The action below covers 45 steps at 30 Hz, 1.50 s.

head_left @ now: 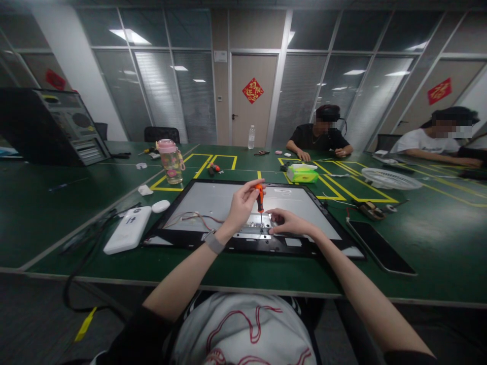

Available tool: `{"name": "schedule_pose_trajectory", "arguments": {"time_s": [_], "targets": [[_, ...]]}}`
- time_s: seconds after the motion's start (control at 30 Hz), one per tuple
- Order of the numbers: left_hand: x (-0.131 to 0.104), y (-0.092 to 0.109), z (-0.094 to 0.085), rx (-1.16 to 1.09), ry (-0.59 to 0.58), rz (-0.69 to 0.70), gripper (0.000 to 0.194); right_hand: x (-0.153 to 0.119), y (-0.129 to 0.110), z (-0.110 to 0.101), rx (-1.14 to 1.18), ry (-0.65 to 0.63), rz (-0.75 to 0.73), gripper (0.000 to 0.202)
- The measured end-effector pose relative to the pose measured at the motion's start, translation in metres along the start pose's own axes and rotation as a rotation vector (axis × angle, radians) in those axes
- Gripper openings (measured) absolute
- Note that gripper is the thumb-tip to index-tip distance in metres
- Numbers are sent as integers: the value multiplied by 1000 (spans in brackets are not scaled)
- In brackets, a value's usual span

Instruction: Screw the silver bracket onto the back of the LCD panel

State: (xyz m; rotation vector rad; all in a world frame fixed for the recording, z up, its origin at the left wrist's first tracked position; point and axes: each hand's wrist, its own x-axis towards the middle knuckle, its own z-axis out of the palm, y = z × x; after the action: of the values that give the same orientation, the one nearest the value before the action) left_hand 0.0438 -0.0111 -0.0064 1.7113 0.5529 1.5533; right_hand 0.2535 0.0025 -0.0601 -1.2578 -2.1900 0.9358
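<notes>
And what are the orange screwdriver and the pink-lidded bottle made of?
The screwdriver has an orange-and-black handle, probably plastic given its solid bright colour, and a thin grey shaft, likely metal. The bottle has a see-through body, so clear plastic or maybe glass; its pink lid looks like opaque plastic.

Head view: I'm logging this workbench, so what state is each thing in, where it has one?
Orange-and-black screwdriver: near upright, tip down
Left hand: closed on the screwdriver's handle
Right hand: fingers beside the shaft; grip unclear
Display panel: lying flat
Pink-lidded bottle: upright, lid on
Clear plastic bottle: upright
Smartphone: flat, screen dark
Middle door: shut
</notes>
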Motion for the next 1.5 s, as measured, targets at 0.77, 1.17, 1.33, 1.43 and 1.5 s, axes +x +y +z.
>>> {"name": "schedule_pose_trajectory", "arguments": {"time_s": [0.77,1.17,1.33,1.43,1.5], "targets": [[5,12,-11,-10,-147,1,30,1,0,-1,-19,-8,0,70],[6,3,-6,-175,-145,-107,27,1,0,0,-8,2,2,71],[3,4,-4,13,-41,-35,25,0,-1,0,-13,3,-21,71],[3,4,-5,58,-26,-24,24,0,-1,-1,-17,1,-19,70],[4,3,-7,19,-40,-39,29,0,-1,-1,-16,0,-11,71]]}}
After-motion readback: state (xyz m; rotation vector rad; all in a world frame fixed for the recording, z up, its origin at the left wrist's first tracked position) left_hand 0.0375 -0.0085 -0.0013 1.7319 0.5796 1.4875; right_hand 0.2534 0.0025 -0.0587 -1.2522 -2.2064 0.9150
